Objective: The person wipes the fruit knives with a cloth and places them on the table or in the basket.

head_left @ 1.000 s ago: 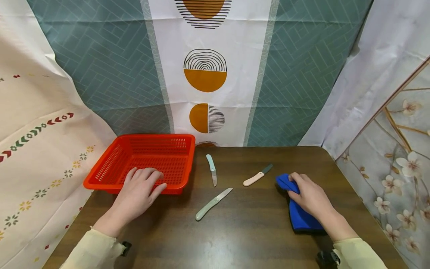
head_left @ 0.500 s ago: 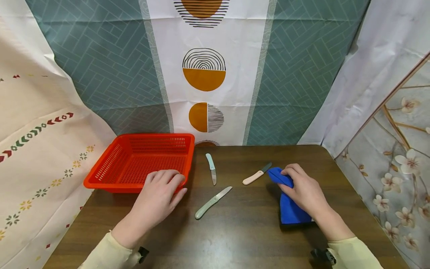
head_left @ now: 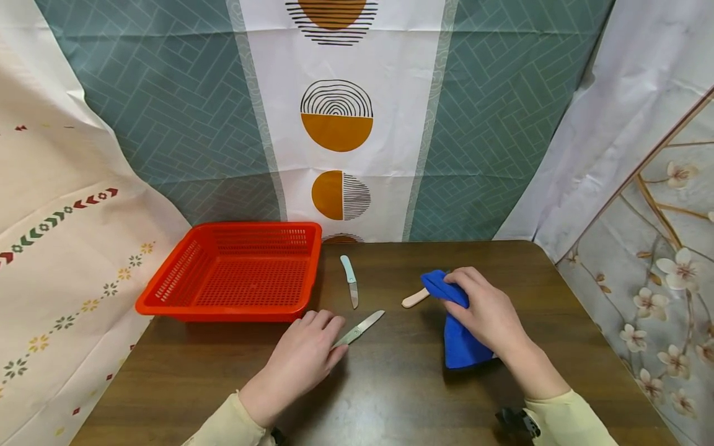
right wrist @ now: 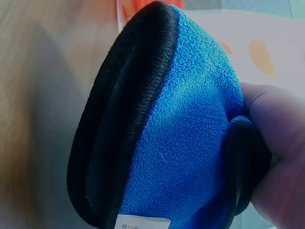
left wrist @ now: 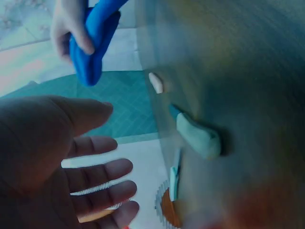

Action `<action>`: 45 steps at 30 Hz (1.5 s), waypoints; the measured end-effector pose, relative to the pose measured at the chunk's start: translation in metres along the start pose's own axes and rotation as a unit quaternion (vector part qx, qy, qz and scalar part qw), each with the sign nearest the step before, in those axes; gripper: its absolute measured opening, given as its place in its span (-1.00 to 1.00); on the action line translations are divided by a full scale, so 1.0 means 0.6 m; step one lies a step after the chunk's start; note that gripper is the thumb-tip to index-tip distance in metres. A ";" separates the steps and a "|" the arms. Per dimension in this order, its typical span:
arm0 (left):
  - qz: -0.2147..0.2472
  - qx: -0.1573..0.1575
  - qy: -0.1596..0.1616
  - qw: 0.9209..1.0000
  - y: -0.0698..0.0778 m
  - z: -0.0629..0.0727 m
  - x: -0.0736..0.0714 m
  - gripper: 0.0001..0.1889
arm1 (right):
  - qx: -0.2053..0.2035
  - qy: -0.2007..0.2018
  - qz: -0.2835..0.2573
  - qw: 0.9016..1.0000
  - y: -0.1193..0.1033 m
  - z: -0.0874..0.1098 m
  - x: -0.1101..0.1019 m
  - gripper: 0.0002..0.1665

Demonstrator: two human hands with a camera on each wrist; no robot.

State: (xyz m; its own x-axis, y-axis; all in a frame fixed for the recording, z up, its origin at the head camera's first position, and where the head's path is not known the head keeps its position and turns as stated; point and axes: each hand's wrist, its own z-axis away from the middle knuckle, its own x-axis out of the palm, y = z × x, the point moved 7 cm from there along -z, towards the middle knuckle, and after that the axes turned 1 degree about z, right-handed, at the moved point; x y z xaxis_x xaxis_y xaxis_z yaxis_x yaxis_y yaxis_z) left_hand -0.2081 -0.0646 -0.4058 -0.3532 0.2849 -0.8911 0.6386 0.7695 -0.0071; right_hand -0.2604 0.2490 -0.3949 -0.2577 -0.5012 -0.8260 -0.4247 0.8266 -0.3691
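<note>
My left hand (head_left: pixel 307 350) hovers over the handle end of a green-handled folding knife (head_left: pixel 359 331), its blade out. The left wrist view shows that hand's fingers (left wrist: pixel 100 171) extended and apart from the green handle. My right hand (head_left: pixel 482 306) grips a blue cloth (head_left: pixel 465 341) with a black edge, bunched at the top and hanging down; a white label (right wrist: pixel 143 222) shows in the right wrist view. Just left of the cloth lies a cream-handled knife (head_left: pixel 415 298), its blade mostly hidden by the cloth. A light-blue-handled knife (head_left: pixel 349 279) lies farther back, blade toward me.
A red plastic basket (head_left: pixel 234 313) with slotted walls stands at the back left of the brown wooden table (head_left: pixel 390 396). Patterned fabric (head_left: pixel 357 142) hangs behind the table and along both sides.
My left hand has moved right and toward me, from the basket's front rim to the green knife. My right hand has carried the blue cloth left, partly covering the cream-handled knife.
</note>
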 end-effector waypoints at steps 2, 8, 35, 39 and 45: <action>-0.006 -0.009 -0.002 1.000 -0.001 0.000 0.011 -0.58 | -0.005 0.001 -0.002 1.000 -0.009 -0.004 0.000 -0.52; -0.013 -0.032 -0.005 0.999 -0.006 -0.005 0.039 -0.54 | -0.017 0.006 -0.001 1.000 -0.027 -0.016 0.001 -0.51; -0.032 -0.111 -0.023 0.993 -0.010 -0.013 0.103 -0.47 | -0.017 -0.001 -0.015 1.000 -0.065 -0.037 0.025 -0.51; -0.035 -0.116 -0.026 0.992 -0.011 -0.009 0.108 -0.49 | -0.016 -0.009 -0.016 1.000 -0.069 -0.038 0.031 -0.51; -0.048 -0.116 -0.022 0.992 -0.013 -0.009 0.114 -0.53 | -0.025 0.001 -0.016 1.000 -0.076 -0.041 0.033 -0.52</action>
State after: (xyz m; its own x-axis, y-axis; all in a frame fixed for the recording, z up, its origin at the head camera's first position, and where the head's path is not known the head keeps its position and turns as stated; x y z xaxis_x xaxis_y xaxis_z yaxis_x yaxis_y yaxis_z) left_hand -0.2408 -0.0479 -0.4640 -0.3704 0.1831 -0.9106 0.4276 0.9039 0.0079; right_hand -0.2676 0.1949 -0.3842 -0.2450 -0.5281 -0.8130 -0.4764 0.7960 -0.3735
